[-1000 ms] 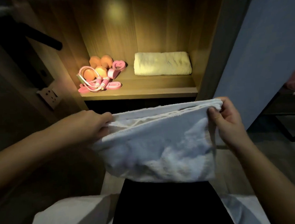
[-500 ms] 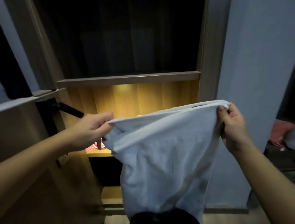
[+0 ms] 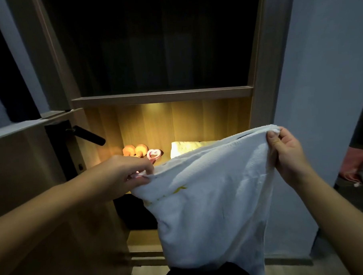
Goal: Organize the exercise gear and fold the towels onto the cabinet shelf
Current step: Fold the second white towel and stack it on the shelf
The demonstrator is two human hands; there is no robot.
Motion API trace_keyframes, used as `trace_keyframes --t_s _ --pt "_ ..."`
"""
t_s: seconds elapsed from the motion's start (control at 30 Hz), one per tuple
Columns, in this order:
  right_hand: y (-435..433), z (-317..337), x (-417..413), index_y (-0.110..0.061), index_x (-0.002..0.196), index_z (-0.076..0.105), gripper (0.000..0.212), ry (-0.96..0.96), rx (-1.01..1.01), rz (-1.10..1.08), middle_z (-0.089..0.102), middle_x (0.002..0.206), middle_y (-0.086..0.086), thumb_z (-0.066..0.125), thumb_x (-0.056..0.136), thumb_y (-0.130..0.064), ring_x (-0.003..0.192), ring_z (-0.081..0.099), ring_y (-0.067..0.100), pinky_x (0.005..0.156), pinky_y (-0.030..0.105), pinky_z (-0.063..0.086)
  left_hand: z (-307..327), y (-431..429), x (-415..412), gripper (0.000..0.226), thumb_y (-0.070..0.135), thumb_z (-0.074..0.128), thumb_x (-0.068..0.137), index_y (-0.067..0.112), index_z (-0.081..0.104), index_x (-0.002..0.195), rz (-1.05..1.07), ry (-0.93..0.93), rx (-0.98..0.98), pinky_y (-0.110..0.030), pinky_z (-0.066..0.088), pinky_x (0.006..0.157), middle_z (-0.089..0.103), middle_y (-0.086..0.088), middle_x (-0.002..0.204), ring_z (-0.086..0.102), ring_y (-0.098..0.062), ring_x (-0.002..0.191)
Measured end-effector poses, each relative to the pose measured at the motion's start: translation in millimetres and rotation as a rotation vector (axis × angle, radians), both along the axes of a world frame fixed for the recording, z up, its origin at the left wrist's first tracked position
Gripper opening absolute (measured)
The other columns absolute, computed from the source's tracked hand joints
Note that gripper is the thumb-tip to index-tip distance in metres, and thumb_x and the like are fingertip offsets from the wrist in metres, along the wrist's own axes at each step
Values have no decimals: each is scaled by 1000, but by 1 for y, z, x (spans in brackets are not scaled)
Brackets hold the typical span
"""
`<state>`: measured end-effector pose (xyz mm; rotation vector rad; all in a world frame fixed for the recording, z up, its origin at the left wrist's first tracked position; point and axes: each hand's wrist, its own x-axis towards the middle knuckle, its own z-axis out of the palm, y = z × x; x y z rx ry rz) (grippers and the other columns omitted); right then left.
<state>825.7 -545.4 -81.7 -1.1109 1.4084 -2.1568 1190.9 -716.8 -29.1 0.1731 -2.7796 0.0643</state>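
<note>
A white towel (image 3: pixel 212 200) hangs in front of the cabinet, held up by its top edge. My left hand (image 3: pixel 124 173) pinches the towel's left corner. My right hand (image 3: pixel 287 153) grips the right corner, held higher. Behind the towel the lit shelf (image 3: pixel 147 126) holds orange dumbbells (image 3: pixel 135 150) and a pink heart-shaped grip (image 3: pixel 154 154) at the left. A folded pale towel (image 3: pixel 185 147) lies on the shelf to the right, partly hidden by the hanging towel.
An open door with a black handle (image 3: pixel 89 135) stands at the left. The dark upper compartment (image 3: pixel 157 42) is above the lit shelf. A grey wall (image 3: pixel 323 68) runs on the right, with pink cloth (image 3: pixel 356 165) on the floor beyond.
The view has dropped a little, so the lit shelf and its gear show again. My left hand has lowered and the towel's top edge now slopes up to the right.
</note>
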Motion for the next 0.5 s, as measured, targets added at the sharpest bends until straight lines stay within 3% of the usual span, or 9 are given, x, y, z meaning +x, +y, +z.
trace_keyframes --t_s 0.1,0.2,0.27,0.37,0.43,0.5 --pt "-1 1 -1 -25 98 67 26 -9 -10 3 71 93 -4 59 82 -44 83 66 8 70 24 58 -8 -6 -4 6 23 65 91 25 66 97 -14 -18 63 -17 43 61 56 21 82 51 4 70" --pt "-2 2 2 -25 99 67 30 -12 -6 8 72 92 -6 60 80 -48 82 68 8 67 24 58 -15 -11 -8 20 20 59 96 39 59 91 127 -98 286 -24 45 67 56 23 84 55 0 78" --pt "-2 3 3 -24 101 66 32 -25 -12 -11 72 90 -8 59 80 -48 80 69 5 66 23 57 -24 -9 -9 22 20 57 96 41 57 91 132 -93 394 -21 46 69 58 21 87 56 0 83" --pt "0 3 -1 -22 101 65 28 -69 -37 -46 73 85 -11 55 85 -43 79 69 3 66 22 57 -34 1 -7 15 19 56 97 34 60 100 60 -47 349 -14 47 75 58 20 96 55 1 94" --pt "1 2 -3 -21 102 65 21 -102 -39 -57 74 86 -10 50 96 -36 80 70 4 68 22 58 -41 8 -5 10 29 58 94 28 60 103 -2 -34 283 -17 49 78 59 15 99 56 -3 93" --pt "2 2 -5 -21 103 65 20 -121 -31 -66 74 87 -9 46 102 -29 82 70 5 70 23 59 -51 13 -7 25 35 64 87 19 62 106 -34 -28 238 -23 52 77 59 8 102 56 -7 91"
